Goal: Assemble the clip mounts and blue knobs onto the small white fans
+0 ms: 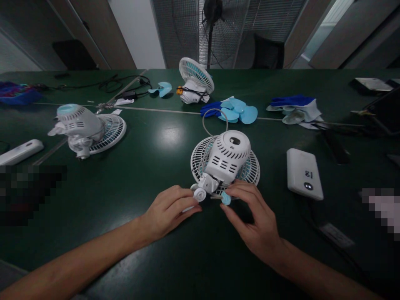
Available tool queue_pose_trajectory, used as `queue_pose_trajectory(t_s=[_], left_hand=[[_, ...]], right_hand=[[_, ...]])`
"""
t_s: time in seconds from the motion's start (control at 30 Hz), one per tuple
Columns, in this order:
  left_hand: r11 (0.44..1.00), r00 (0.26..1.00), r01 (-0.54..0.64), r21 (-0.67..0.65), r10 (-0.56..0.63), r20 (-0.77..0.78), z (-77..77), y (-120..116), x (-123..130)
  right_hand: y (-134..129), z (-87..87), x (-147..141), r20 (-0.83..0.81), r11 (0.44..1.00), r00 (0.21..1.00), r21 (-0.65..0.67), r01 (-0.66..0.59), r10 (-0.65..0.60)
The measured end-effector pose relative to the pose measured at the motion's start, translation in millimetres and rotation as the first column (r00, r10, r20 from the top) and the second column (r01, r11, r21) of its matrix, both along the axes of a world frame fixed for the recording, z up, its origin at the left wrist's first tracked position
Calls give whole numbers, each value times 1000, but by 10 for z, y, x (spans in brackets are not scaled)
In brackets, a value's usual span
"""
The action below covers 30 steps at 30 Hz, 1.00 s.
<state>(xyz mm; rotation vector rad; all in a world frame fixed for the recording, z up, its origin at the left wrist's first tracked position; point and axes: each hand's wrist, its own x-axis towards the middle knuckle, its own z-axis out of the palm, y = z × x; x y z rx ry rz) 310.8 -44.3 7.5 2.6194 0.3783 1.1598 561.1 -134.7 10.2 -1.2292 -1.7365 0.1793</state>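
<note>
In front of me a small white electric fan [229, 152] lies face down on its round grille, its motor housing pointing up. My left hand [173, 206] pinches the white round clamp end [199, 194] at the foot of the fan's bracket. Just to the right, my right hand [253, 212] holds a light blue knob [226, 198] between thumb and fingers. A thin metal screw shaft sticks out of the knob toward the clamp end, with a small gap visible between them.
Another white fan [84, 127] lies at left, a third [196, 81] at the back. Light blue fan blades [239, 111] lie beyond my fan, with blue-and-white gloves [295, 108] farther right. A white power bank [304, 173] lies to my right.
</note>
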Motion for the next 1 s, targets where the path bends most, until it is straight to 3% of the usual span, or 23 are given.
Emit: queue_pose_trajectory(t_s=[0.13, 0.3, 0.57, 0.83, 1.0], left_hand=[[1000, 998, 16, 20, -15, -68, -16, -3, -10], [996, 986, 87, -24, -89, -139, 71, -55, -4], [997, 986, 47, -59, -56, -158, 89, -15, 7], [992, 965, 129, -17, -129, -227, 95, 1, 31], [992, 964, 123, 16, -116, -239, 92, 0, 36]], right_hand=[[2, 7, -9, 3, 1000, 1000, 27, -16, 16], [3, 55, -21, -13, 998, 1000, 67, -6, 7], [-29, 43, -27, 3, 995, 1000, 98, 7, -8], [-23, 74, -22, 47, 988, 997, 142, 60, -67], [-33, 70, -23, 57, 989, 995, 126, 72, -80]])
